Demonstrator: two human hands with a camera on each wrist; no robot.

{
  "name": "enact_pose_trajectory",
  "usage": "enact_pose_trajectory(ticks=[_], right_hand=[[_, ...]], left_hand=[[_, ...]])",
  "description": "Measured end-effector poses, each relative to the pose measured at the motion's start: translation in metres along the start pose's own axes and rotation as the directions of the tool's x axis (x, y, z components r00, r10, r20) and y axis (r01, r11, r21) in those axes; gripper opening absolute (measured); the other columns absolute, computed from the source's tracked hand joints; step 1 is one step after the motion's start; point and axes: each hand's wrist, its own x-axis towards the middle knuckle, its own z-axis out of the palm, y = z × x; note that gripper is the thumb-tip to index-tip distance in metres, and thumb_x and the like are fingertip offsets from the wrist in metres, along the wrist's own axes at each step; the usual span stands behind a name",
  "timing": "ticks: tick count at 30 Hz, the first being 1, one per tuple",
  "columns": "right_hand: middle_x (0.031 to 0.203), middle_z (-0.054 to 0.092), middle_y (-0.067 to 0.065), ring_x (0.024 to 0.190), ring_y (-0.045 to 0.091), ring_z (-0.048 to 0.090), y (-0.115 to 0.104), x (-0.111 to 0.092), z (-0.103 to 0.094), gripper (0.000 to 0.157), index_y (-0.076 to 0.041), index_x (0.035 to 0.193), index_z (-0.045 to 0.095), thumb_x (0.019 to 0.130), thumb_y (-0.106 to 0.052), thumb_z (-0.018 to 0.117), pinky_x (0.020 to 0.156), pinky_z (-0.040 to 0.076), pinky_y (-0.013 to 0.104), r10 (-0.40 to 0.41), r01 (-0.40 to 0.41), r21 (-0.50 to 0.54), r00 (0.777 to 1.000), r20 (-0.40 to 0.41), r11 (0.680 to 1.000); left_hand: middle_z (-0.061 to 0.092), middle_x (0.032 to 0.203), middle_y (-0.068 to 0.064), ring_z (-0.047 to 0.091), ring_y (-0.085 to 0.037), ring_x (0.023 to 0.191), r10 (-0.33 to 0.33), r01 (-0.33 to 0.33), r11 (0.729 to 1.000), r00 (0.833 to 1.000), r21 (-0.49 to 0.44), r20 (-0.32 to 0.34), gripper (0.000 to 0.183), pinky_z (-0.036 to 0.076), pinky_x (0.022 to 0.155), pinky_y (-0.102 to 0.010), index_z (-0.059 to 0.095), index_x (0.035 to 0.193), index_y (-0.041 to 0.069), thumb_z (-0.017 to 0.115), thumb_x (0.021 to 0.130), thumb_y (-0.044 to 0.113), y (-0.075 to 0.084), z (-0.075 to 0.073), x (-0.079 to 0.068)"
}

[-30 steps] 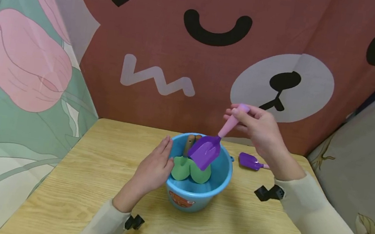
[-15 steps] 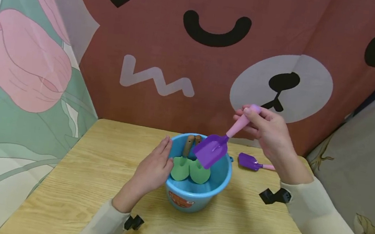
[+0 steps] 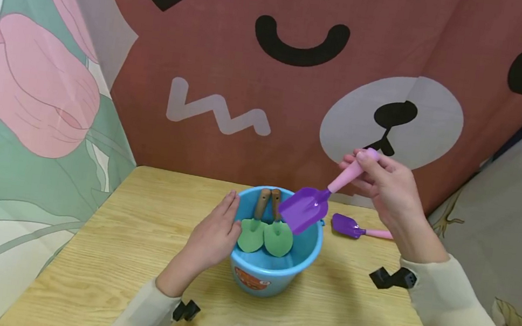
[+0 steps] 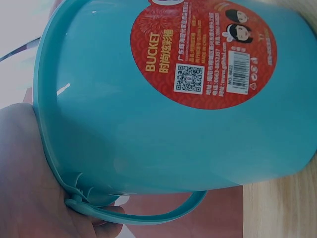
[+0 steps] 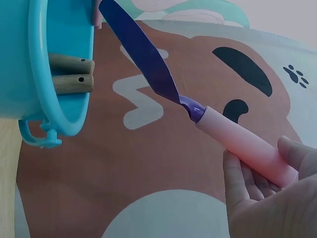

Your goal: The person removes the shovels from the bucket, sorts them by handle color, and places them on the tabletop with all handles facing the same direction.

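Shovel (image 3: 305, 208) is pinched by right fingers (image 5: 235, 178), left fingers (image 3: 227, 203) straight; only the left-wrist view shows the bucket's (image 4: 133, 144) barcode (image 4: 238, 72)

Filming from three spots: head plus both wrists
Looking forward and down from the head, farthest back. Right up on the bucket (image 4: 163, 139) label (image 4: 208, 54) from left wrist, tipped sideways. Facing past the purple shovel (image 5: 153, 67) to the bear curtain (image 5: 193, 163) from right wrist, sharing its zigzag (image 5: 143, 100) with head.

Bucket (image 3: 281, 282) partly beyond both wrist views; label (image 3: 250, 279) illegibly small in head view
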Motion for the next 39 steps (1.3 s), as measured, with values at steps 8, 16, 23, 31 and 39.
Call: enact_pose_trajectory(ticks=[8,16,23,31,39], right_hand=[[0.107,0.077,0.01,0.102,0.024,0.074,0.0,-0.003,-0.012,0.038,-0.002,0.119,0.07,0.089,-0.025,0.078,0.089,0.059,0.034,0.005,-0.003,0.054,0.999,-0.038,0.999],[0.11,0.076,0.011,0.102,0.025,0.074,0.0,-0.008,-0.023,0.038,-0.001,0.123,0.07,0.09,-0.019,0.077,0.088,0.059,0.036,0.003,0.003,0.137,0.999,-0.048,0.991],[0.107,0.077,0.009,0.1,0.023,0.075,0.002,-0.013,-0.034,0.03,-0.006,0.119,0.074,0.092,-0.018,0.075,0.085,0.06,0.035,0.015,-0.005,0.144,0.998,-0.062,0.99],[0.104,0.077,0.011,0.097,0.022,0.076,0.002,-0.016,-0.05,0.026,-0.004,0.115,0.075,0.093,-0.016,0.073,0.084,0.061,0.034,0.009,0.008,0.19,0.996,-0.087,0.982],[0.102,0.077,0.013,0.095,0.024,0.076,0.006,-0.02,-0.066,0.022,-0.002,0.114,0.075,0.094,-0.013,0.071,0.081,0.061,0.037,0.031,-0.004,0.275,0.995,-0.095,0.961]], left_hand=[[0.02,0.168,-0.015,0.019,-0.029,0.155,0.004,-0.004,1.0,1.0,0.003,-0.006,0.061,0.026,0.123,-0.047,0.029,0.157,-0.003,0.037,0.106,0.03,0.0,0.0,0.0],[0.019,0.168,-0.014,0.019,-0.028,0.155,-0.005,0.005,1.0,1.0,0.01,0.001,0.061,0.025,0.123,-0.046,0.029,0.157,-0.002,0.036,0.107,0.031,-0.001,0.0,0.0],[0.02,0.168,-0.014,0.019,-0.028,0.155,-0.004,0.004,1.0,1.0,0.011,-0.007,0.061,0.026,0.123,-0.046,0.03,0.157,-0.003,0.037,0.106,0.031,-0.001,0.0,0.0],[0.02,0.167,-0.015,0.02,-0.03,0.155,-0.004,0.004,1.0,1.0,0.015,-0.004,0.061,0.025,0.123,-0.046,0.03,0.157,-0.003,0.038,0.106,0.03,-0.001,-0.001,0.0],[0.019,0.168,-0.014,0.018,-0.028,0.155,-0.011,0.011,1.0,1.0,0.019,0.0,0.061,0.025,0.123,-0.046,0.029,0.157,-0.002,0.037,0.106,0.031,-0.002,-0.001,0.0]])
